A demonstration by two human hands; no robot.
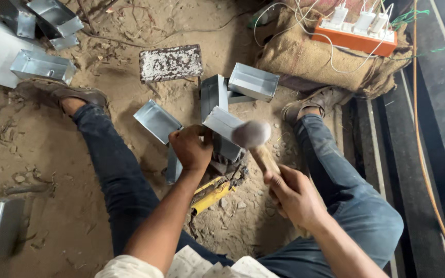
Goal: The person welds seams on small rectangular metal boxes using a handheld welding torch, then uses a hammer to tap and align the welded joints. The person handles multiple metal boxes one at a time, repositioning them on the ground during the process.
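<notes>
While my left hand point(191, 149) clamps its fingers on the sheet-metal box point(222, 126) at twelve o'clock between my legs, my right hand point(294, 195) grips the mallet point(252, 135), mid-hammering, I judge; next needs a square blow.

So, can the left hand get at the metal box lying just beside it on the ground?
Probably yes, once free: the left hand now grips a metal piece, but the open metal box lies right beside it with nothing between.
</notes>
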